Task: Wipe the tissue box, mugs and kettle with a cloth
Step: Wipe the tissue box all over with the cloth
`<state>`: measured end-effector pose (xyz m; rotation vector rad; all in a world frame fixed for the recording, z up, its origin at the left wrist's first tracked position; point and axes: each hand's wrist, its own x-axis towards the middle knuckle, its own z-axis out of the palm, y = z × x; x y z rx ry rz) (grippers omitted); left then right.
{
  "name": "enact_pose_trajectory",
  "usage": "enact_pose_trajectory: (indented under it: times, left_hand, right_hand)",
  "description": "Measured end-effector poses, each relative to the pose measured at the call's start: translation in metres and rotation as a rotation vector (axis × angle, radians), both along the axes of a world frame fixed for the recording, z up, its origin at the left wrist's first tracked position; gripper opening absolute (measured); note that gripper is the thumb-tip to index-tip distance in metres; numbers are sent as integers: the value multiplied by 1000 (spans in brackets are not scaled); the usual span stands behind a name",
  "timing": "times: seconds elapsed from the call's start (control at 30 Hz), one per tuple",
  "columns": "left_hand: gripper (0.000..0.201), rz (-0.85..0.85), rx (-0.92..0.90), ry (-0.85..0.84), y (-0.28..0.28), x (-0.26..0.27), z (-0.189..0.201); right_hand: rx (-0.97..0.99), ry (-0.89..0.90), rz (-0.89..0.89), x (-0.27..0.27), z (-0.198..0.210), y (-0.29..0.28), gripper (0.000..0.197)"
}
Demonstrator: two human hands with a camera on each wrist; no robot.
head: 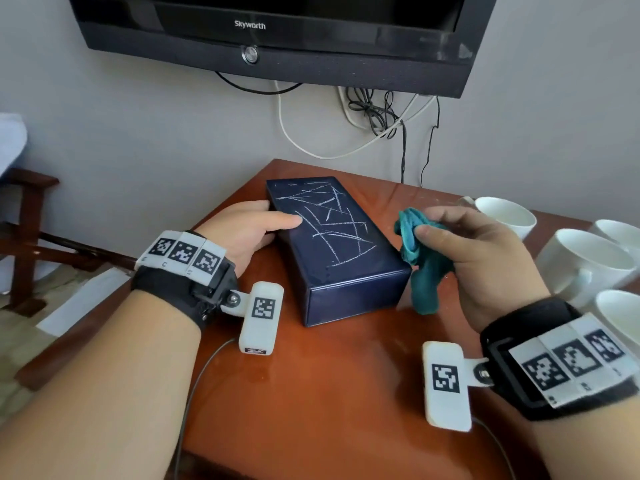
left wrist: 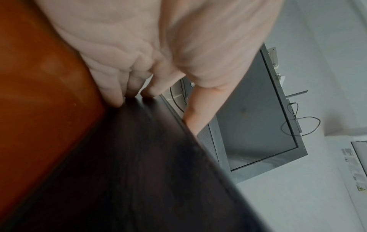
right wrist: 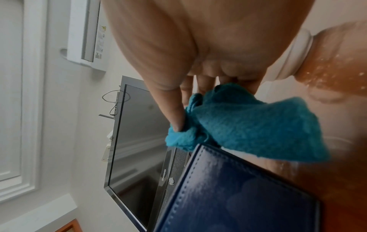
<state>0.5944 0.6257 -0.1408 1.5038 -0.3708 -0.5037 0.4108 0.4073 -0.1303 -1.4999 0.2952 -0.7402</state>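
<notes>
A dark navy tissue box (head: 332,244) with white scribbles on its top lies on the red-brown table (head: 329,375). My left hand (head: 273,216) grips its left side, with the thumb laid on the top and the fingers (left wrist: 119,87) against the box's side wall (left wrist: 139,164). My right hand (head: 436,225) hovers just right of the box, pinching a bunched teal cloth (head: 422,268) between thumb (right wrist: 170,113) and fingers. The cloth (right wrist: 248,122) hangs down beside the box's upper edge (right wrist: 238,196). Several white mugs (head: 588,258) stand at the right. No kettle is in view.
A wall-mounted television (head: 277,29) hangs above the table, with loose cables (head: 374,116) dangling behind the box. A wooden chair frame (head: 27,230) stands at the far left. One mug (head: 505,216) sits close behind my right hand.
</notes>
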Motion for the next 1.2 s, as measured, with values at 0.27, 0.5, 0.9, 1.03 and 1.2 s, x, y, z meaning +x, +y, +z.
enact_pose_trajectory:
  times: [0.27, 0.5, 0.9, 1.03, 1.2]
  left_hand:
    - [37, -175, 2, -51, 3, -3, 0]
    - [43, -245, -99, 126, 6, -10, 10]
    - [44, -188, -90, 26, 22, -54, 44]
    - [33, -81, -14, -16, 20, -72, 41]
    - [54, 1, 105, -107, 26, -76, 6]
  right_hand:
    - [48, 138, 79, -2, -3, 13, 9]
    - [34, 111, 258, -7, 3, 19, 7]
    - [91, 118, 239, 3, -7, 14, 14]
    - [37, 128, 235, 0, -6, 17, 12]
    - [-158, 180, 216, -6, 1, 21, 11]
